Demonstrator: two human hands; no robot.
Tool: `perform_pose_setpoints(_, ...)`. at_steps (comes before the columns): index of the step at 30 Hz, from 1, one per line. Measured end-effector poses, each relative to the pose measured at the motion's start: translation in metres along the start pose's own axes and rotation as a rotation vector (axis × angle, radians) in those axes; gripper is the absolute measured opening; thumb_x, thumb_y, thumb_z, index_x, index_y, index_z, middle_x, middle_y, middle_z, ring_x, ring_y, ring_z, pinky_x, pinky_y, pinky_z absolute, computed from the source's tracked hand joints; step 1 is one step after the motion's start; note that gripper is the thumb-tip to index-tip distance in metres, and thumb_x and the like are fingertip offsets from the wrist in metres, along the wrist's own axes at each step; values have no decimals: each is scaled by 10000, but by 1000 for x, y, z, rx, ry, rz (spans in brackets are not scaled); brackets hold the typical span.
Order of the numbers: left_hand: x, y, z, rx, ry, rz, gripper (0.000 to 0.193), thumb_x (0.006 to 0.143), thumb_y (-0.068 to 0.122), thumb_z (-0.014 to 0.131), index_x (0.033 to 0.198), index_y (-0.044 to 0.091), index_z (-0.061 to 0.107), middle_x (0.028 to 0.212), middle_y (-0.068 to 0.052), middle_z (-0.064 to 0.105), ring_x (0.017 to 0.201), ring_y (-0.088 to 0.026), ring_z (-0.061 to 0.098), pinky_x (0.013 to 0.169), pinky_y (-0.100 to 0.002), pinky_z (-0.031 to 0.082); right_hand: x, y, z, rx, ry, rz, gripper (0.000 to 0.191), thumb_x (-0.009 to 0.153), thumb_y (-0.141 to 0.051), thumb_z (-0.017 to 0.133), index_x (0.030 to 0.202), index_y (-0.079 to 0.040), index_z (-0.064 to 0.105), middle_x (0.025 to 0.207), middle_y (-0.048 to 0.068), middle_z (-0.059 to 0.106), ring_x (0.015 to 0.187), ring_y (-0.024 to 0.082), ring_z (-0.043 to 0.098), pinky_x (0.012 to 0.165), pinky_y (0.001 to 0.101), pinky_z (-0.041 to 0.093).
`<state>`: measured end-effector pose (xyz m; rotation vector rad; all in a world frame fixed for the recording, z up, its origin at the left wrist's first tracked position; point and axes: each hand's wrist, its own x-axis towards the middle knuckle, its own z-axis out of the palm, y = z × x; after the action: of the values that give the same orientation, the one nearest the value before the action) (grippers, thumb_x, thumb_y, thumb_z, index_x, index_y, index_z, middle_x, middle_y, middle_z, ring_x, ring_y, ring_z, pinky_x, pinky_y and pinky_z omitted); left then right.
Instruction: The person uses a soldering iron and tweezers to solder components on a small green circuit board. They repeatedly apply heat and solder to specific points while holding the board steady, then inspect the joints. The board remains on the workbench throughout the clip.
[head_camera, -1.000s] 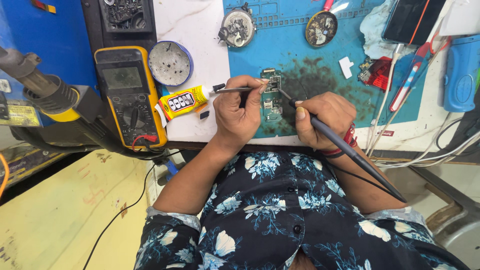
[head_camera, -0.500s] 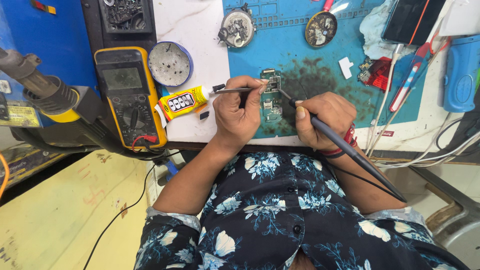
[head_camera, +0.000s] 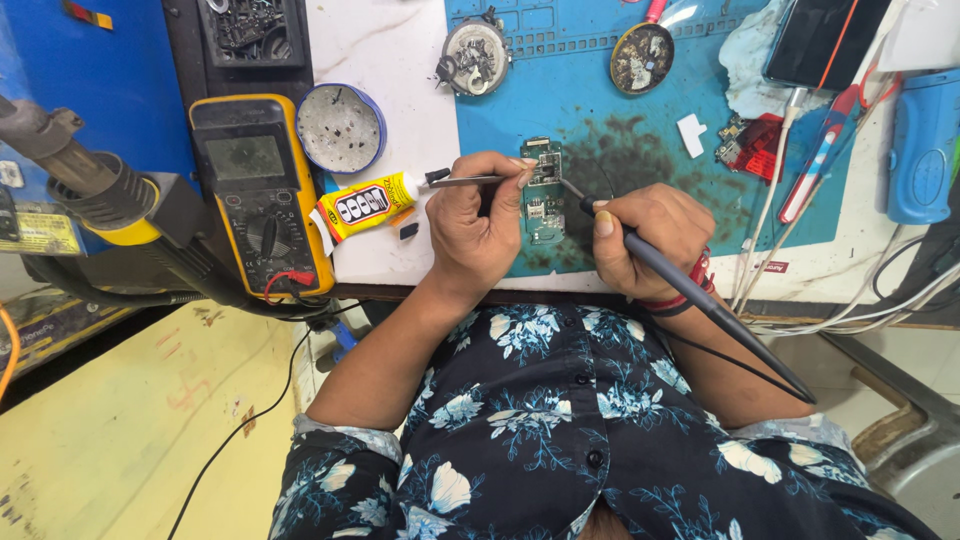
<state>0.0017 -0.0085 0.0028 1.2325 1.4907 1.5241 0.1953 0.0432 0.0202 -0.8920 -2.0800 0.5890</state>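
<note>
Soldering the board (head_camera: 543, 195): left hand (head_camera: 478, 225) fingers pinch tweezers (head_camera: 470, 181), right hand (head_camera: 650, 235) grips the iron (head_camera: 700, 300); next needs a steady tip.

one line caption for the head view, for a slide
Left hand steadies tweezers on a small circuit board while the right hand applies a soldering iron over a blue mat.

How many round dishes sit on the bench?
3: a blue-rimmed dish beside the yellow multimeter, and two parts-filled dishes along the blue mat's far edge. Others may lie outside view.
</note>
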Motion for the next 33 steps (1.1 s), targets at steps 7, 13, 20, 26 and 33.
perform_pose_setpoints(7,0,0,0,7,4,17,124,1054,-23,651,1147,20,581,1061,-102,751,897,-95,718,787,-234,586,1,0,1,13,2,4,93,980,-67,687,902,-29,655,808,100,699,681,268,670,645,370,516)
perform_pose_setpoints(13,0,0,-1,0,3,15,123,1054,-29,649,1147,17,583,1065,-105,747,899,-98,711,788,-238,585,2,-1,0,10,-4,2,86,973,-68,690,901,-33,660,810,96,701,685,269,673,649,370,517)
perform_pose_setpoints(20,1,1,0,8,6,19,121,1057,-22,649,1146,21,581,1061,-100,751,914,-98,724,795,-236,589,3,0,0,20,-15,-10,80,970,-64,693,904,-33,660,822,94,710,699,270,685,649,368,520)
perform_pose_setpoints(26,1,2,-1,12,9,23,120,1056,-20,652,1143,21,580,1059,-101,751,916,-97,722,800,-238,590,2,-1,-1,15,-30,-9,72,970,-60,700,914,-35,662,828,92,710,707,270,688,655,367,522)
perform_pose_setpoints(33,1,2,-1,12,9,14,115,1057,-13,655,1139,23,584,1052,-99,755,890,-84,712,782,-230,581,2,0,-1,2,-36,-12,70,960,-60,707,904,-44,668,808,91,699,704,271,688,654,371,520)
